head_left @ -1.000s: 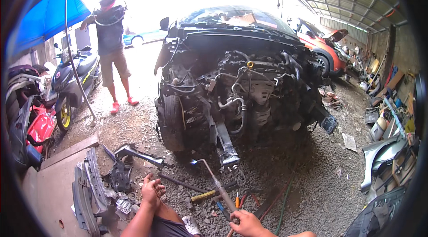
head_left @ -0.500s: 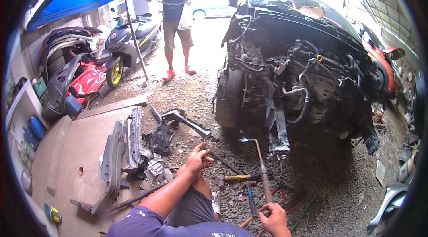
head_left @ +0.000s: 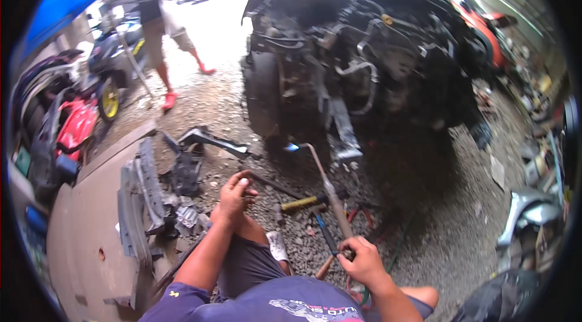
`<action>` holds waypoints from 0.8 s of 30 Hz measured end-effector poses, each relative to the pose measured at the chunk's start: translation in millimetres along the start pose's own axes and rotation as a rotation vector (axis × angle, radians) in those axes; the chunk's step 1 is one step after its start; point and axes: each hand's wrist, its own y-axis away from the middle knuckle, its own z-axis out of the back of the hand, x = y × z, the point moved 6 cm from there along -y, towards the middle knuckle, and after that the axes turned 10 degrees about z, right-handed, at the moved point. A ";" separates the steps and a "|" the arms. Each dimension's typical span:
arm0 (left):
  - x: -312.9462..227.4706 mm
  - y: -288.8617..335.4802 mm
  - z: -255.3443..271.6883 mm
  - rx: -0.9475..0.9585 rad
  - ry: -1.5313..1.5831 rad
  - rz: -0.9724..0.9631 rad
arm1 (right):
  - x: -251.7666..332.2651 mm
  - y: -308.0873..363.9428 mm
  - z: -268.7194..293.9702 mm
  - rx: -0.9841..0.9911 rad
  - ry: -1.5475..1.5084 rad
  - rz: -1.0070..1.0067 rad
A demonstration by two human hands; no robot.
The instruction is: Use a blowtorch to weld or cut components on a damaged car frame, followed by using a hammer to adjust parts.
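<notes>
My right hand [head_left: 365, 261] is closed round the lower end of a gas torch [head_left: 336, 204]. The torch points up and away, its thin bent neck ending in a small blue flame [head_left: 293, 147] in front of the stripped car [head_left: 364, 61]. My left hand [head_left: 233, 197] hangs loosely over my left knee, fingers slightly bent and apart, with nothing visible in it. Just beyond it a dark bar [head_left: 276, 184] lies on the gravel. Between my hands are a hammer with a yellow handle [head_left: 300, 202] and a blue-handled hammer [head_left: 327, 234].
Removed metal car parts [head_left: 136, 207] lie left, by a tan board [head_left: 79, 219]. A bracket [head_left: 212, 139] lies ahead. Another person [head_left: 151, 13] walks at the far left, holding a hoop-like coil and white bag, near a motorbike [head_left: 109, 94]. Silver body parts [head_left: 527, 216] lie right.
My view has tilted down and turned right, so the scene sits higher and further left. The other person has gone from standing to striding. The torch stays lit in my right hand.
</notes>
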 end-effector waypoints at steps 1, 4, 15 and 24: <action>0.3 2.0 -4.4 0.032 0.013 0.013 | 4.6 0.3 4.3 -0.014 -0.004 0.013; -5.8 15.3 -29.7 0.126 0.060 0.033 | 24.3 9.8 23.6 -0.054 -0.026 0.008; -59.1 65.5 -95.1 0.391 -0.213 -0.129 | 49.3 107.9 84.8 -0.280 0.085 -0.141; -47.7 75.4 -130.3 0.528 -0.341 -0.100 | 45.3 114.3 85.2 -0.348 0.161 -0.177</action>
